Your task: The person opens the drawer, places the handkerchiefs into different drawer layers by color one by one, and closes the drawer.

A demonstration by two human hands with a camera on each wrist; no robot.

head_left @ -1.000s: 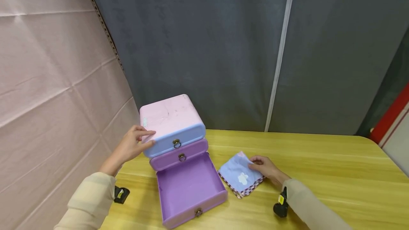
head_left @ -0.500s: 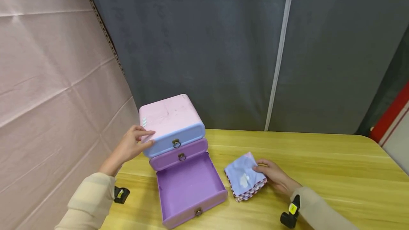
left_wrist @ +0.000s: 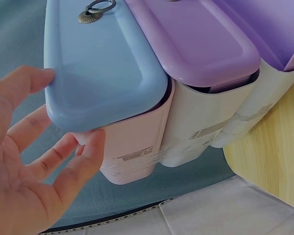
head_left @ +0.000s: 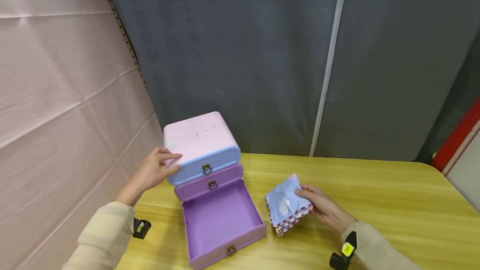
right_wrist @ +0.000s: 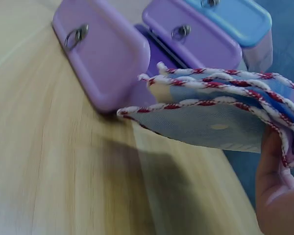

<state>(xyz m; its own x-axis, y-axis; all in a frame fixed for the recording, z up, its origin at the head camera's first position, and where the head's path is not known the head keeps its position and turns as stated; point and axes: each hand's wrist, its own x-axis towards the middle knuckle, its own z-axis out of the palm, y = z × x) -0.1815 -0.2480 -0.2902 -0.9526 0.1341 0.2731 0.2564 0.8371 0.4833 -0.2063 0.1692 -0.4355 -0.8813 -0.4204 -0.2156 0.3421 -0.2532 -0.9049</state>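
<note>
A folded light-blue handkerchief (head_left: 286, 201) with a white patch and a red-and-white stitched edge is pinched by my right hand (head_left: 326, 206) at its right side. In the right wrist view the handkerchief (right_wrist: 201, 122) hangs above the table, its layered edges towards the camera and a shadow beneath. To its left stands a stack of drawers (head_left: 202, 136), pink on top. My left hand (head_left: 153, 169) rests on the stack's top left front corner, fingers on the pink top and thumb at the blue drawer front (left_wrist: 103, 73). The lowest purple drawer (head_left: 225, 224) is pulled out, with nothing inside.
The middle purple drawer (head_left: 211, 184) is closed, with a ring pull. All this stands on a yellow wood-grain table (head_left: 375, 195). Behind it hangs a dark grey curtain (head_left: 240, 53), and a pale pink cloth wall (head_left: 63, 95) runs along the left.
My right hand has lifted the handkerchief up off the table and shifted slightly right; the cloth now tilts and its layers show. My left hand stays on the drawer stack.
</note>
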